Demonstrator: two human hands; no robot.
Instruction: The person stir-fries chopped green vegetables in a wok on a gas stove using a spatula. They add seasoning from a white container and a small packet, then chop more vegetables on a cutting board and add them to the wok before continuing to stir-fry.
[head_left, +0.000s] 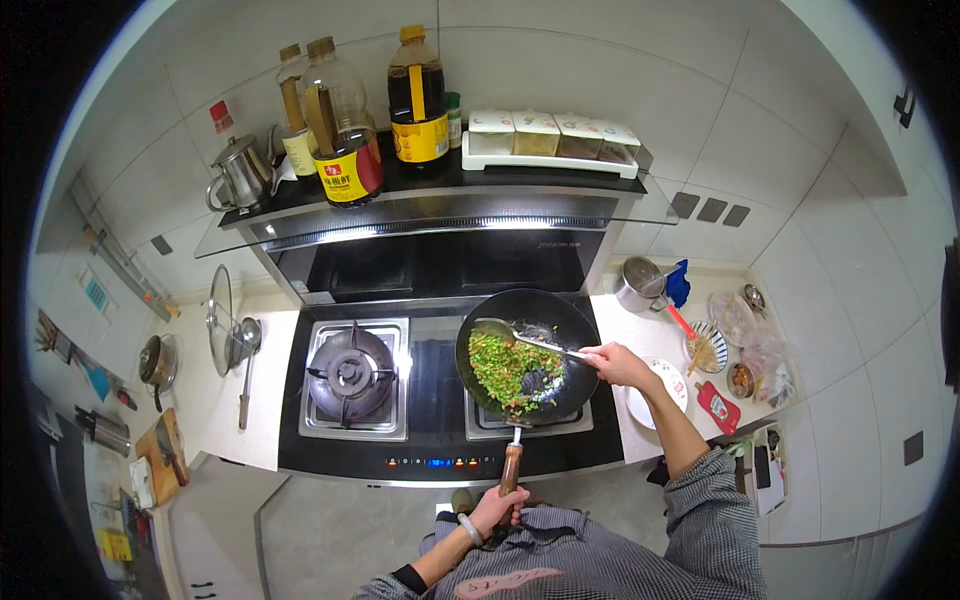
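My left hand (500, 507) grips the wooden handle (511, 469) of a black wok (491, 306), which sits on the right burner of the gas stove. Chopped green vegetables with reddish bits (510, 367) cover the left and lower part of the wok's inside. With my right hand (616, 364) I hold the metal handle of a spatula or ladle (544, 346). Its head (493, 328) rests at the upper left of the food, partly against it. Just below my right forearm lies a white plate (643, 406) with a printed rim, partly hidden by the arm.
The left burner (349, 373) bears no pot. Left of it are a glass lid (220, 319) and a metal ladle (247, 360). At right stand a metal pot (642, 283), a striped bowl (718, 341) and a red ketchup pouch (718, 409). Sauce bottles (418, 97) line the shelf above.
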